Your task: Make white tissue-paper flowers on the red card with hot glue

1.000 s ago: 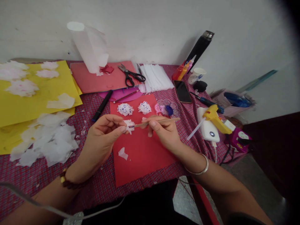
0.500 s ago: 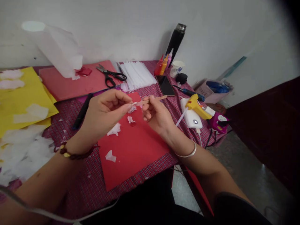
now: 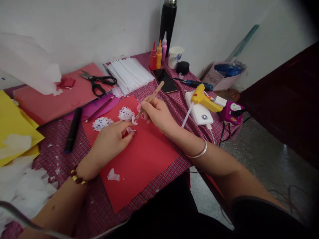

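A red paper sheet (image 3: 139,159) lies on the checked tablecloth in front of me. My left hand (image 3: 112,139) rests on it, fingertips pinched on a small white tissue piece (image 3: 130,130). My right hand (image 3: 157,113) grips a wooden stick (image 3: 149,99), its lower tip pointing down at that tissue piece. Two white tissue flowers with blue specks (image 3: 126,113) (image 3: 102,123) lie on the sheet just beyond my hands. A loose tissue scrap (image 3: 112,175) sits nearer me on the sheet.
Scissors (image 3: 98,82), a black marker (image 3: 72,129), white strips (image 3: 129,73), a phone (image 3: 167,80), paint bottles (image 3: 157,54), a cup (image 3: 175,56) and a black flask (image 3: 167,23) stand behind. A yellow glue gun (image 3: 205,98) lies on a power bank at right. Yellow paper (image 3: 15,129) and tissue lie left.
Both hands came down from mid-air to the red sheet. The stick swung from level to tilted, tip down. My view turned right and the tissue flowers show again.
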`<state>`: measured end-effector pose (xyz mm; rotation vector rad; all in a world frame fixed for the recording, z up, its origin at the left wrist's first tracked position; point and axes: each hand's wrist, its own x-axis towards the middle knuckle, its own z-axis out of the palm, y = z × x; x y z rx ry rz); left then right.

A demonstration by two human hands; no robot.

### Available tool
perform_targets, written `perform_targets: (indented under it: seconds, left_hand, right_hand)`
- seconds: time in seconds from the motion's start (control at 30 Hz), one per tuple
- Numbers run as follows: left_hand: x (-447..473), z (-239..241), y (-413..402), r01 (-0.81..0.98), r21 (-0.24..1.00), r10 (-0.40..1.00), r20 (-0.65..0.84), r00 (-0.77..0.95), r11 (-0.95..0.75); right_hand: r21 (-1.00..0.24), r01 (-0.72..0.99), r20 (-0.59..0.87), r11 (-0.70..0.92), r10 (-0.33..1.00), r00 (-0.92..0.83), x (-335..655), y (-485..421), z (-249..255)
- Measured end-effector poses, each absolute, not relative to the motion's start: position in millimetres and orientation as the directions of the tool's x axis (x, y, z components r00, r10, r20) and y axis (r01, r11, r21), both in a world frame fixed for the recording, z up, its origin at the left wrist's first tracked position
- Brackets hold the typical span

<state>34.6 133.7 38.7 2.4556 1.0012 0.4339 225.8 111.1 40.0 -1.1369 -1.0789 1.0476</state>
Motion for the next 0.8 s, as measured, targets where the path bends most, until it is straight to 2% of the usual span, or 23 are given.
perform_targets:
  seconds: [0.37, 0.8]
  left_hand:
    - [36.5, 39.8, 140.7, 0.619, 0.6, 0.802, 0.064, 0.594, -0.506]
    - [34.7, 41.8, 141.5, 0.629, 0.587, 0.797, 0.045, 0.603, -0.509]
  right_hand:
    - [-0.933, 0.322, 0.171, 0.164, 0.985, -0.006, 225.2, 109.5, 31.6]
    - [-0.862, 0.457, 0.195, 0.22, 0.975, -0.102, 220.5, 109.4, 28.6]
